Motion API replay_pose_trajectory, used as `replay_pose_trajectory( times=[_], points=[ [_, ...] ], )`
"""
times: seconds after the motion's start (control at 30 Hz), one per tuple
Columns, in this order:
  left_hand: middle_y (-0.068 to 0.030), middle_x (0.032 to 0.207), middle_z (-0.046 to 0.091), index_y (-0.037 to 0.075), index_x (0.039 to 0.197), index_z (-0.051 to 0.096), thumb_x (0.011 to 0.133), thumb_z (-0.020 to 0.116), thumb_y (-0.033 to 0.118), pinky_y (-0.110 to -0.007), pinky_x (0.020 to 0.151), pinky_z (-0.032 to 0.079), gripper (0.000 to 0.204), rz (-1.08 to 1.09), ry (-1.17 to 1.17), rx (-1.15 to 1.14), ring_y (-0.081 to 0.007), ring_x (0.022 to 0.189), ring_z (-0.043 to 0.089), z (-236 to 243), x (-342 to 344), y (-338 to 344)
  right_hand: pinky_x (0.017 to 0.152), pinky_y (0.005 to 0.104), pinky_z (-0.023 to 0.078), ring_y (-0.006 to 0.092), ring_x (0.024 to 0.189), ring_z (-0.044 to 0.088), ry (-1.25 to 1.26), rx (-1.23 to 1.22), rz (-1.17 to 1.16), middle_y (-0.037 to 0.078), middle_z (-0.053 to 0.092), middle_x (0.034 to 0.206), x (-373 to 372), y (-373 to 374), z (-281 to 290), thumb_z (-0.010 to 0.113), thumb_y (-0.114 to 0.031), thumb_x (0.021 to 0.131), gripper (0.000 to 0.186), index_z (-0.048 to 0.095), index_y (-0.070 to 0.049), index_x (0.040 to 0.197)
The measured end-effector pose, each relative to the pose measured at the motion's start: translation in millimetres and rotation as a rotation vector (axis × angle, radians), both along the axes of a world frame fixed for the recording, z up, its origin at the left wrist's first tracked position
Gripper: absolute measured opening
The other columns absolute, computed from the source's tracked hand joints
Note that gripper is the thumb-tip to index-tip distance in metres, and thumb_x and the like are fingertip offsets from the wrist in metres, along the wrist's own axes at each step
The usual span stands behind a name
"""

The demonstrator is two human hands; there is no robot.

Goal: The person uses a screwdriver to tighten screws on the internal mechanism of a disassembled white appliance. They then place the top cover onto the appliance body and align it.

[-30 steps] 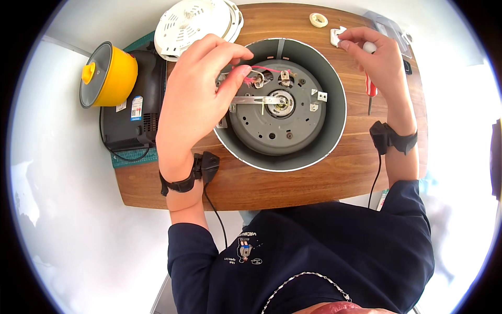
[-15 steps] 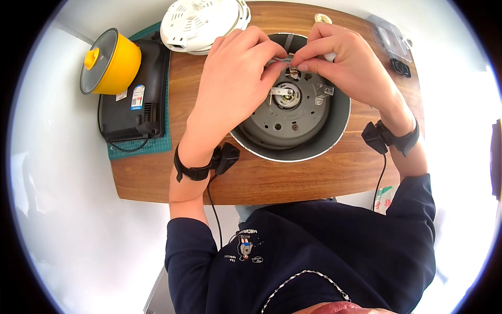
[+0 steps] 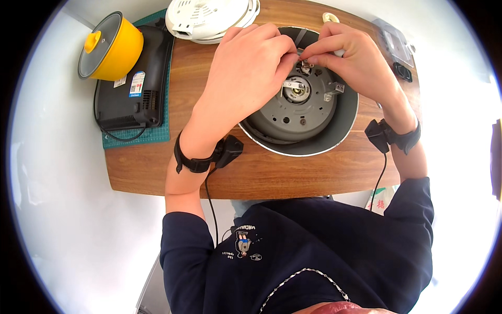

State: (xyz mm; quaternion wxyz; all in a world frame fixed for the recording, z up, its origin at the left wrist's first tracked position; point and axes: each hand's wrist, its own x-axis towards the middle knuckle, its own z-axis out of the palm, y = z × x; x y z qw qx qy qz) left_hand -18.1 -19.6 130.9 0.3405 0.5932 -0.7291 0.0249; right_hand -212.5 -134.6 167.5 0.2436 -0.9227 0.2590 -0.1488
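A round grey metal appliance shell (image 3: pixel 351 118) stands on the table, its underside workings facing up. Inside it are a central round fitting (image 3: pixel 297 92) with a pale metal strip (image 3: pixel 293 84), and a metal bracket (image 3: pixel 334 90) to the right. Over the far side of the shell, my left hand (image 3: pixel 253 68) is closed, thumb and index finger pinched together. Opposite it, my right hand (image 3: pixel 353 55) pinches close by, fingertips beside a small coppery metal tab (image 3: pixel 306 66). What sits between the fingertips of either hand is too small and covered to make out.
Back left lies a white vented plastic base (image 3: pixel 209 18). A yellow lidded pot (image 3: pixel 117 49) rests on a black appliance (image 3: pixel 128 102) over a green cutting mat (image 3: pixel 162 133). At the right are a clear plastic box (image 3: pixel 395 42) and a black object (image 3: pixel 402 71).
The view has shifted slightly, so the shell and both hands appear a little farther right. Both hands keep their pinch at the shell's far side.
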Motion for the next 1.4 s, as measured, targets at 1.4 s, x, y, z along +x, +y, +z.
replay_pose_trajectory(
  times=[1.4],
  points=[
    [-0.004,0.082,0.065,0.008,0.092,0.073,0.094,0.067,0.017,-0.038,0.083,0.045,0.01,-0.026,-0.016,-0.027,-0.0259,0.08,0.064,-2.9,1.0,-2.2,0.066,0.0382,0.054,0.0268,0.073,0.067,-0.07,-0.299,0.145,0.003,0.068,0.084,-2.3,4.3,-2.6,0.076,-0.012,0.086,0.007,0.077,-0.01,0.092]
  ],
)
